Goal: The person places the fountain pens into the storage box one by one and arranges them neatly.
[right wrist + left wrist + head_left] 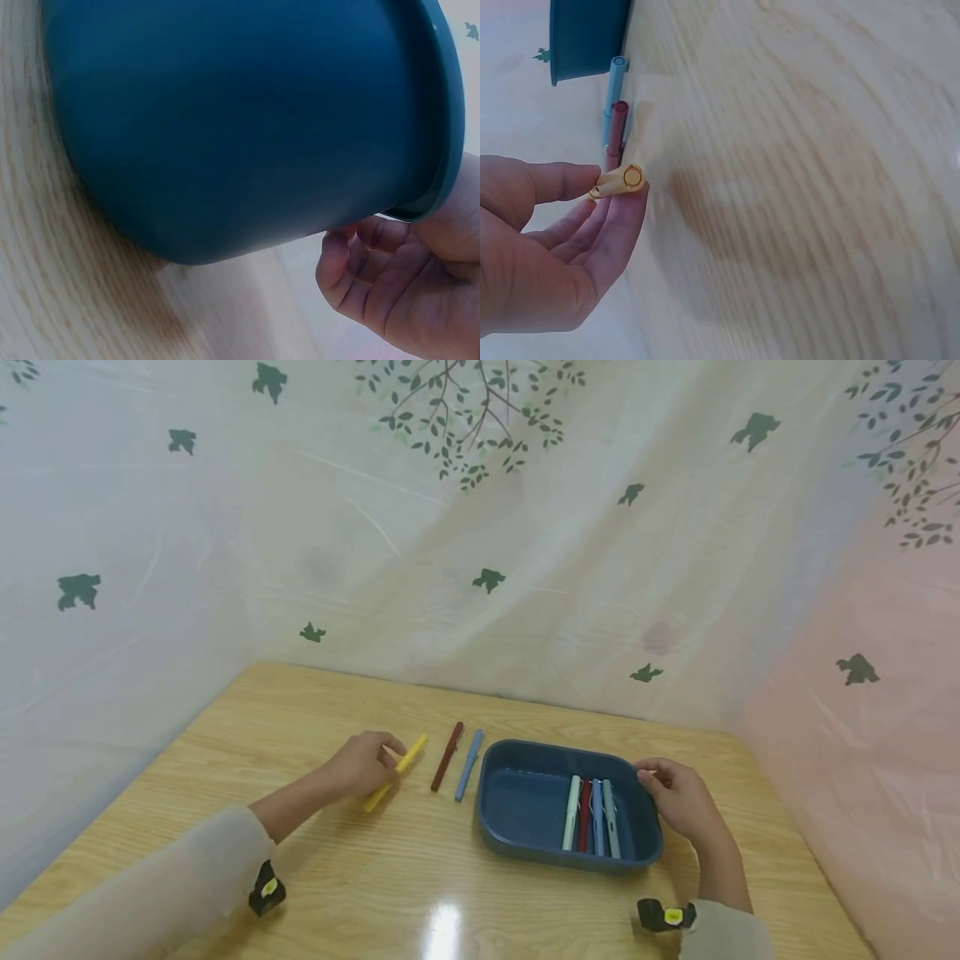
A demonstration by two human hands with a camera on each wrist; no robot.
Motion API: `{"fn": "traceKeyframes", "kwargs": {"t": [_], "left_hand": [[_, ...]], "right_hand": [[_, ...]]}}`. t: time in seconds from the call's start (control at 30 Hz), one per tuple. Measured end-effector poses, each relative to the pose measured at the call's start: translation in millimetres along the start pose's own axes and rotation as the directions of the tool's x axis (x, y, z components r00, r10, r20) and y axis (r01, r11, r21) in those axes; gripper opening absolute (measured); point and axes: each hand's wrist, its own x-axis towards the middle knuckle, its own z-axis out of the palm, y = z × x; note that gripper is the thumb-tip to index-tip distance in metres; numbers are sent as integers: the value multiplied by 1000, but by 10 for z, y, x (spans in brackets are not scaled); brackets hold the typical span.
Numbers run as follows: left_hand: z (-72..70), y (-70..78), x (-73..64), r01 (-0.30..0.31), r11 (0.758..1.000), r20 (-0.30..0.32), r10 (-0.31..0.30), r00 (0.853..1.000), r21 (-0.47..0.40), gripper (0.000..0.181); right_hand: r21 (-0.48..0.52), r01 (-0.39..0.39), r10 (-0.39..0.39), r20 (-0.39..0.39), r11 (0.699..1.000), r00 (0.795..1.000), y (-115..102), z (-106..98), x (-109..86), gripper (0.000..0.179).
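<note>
My left hand [363,766] pinches a yellow pen [409,755] between thumb and fingers, left of the other loose pens. In the left wrist view the round end of the yellow pen [633,177] faces the camera. A dark red pen [447,756] and a blue pen [468,766] lie side by side on the table to its right. Beside them stands a dark blue box [517,852] holding several pens, among them a pale green pen [572,814] and a red one. At the box's right end my right hand [681,797] grips the rim; the thumb is partly hidden in the right wrist view.
The wooden table [337,877] carries the box and pens. A pale curtain [420,610] with leaf and bird prints hangs behind the table and along its sides. Each wrist wears a small black camera strap.
</note>
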Motion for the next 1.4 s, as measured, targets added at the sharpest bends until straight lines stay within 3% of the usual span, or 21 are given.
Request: {"fn": "traceKeyframes", "kwargs": {"t": [0.17, 0.3, 0.97, 1.4], "left_hand": [[-18, 61, 2, 55, 995, 34, -52, 998, -85, 38], [-26, 87, 12, 69, 993, 39, -66, 997, -100, 39], [-176, 252, 143, 37, 972, 55, -25, 998, -233, 41], [-226, 399, 197, 37, 936, 75, -12, 997, -351, 45]], "right_hand": [[-1, 5, -5, -1, 1000, 1000, 2, -1, 4, 33], [-4, 9, -9, -2, 1000, 1000, 8, -2, 7, 33], [0, 3, -3, -2, 1000, 1000, 11, -1, 8, 34], [-1, -5, 5, -1, 1000, 1000, 5, 5, 0, 32]]}}
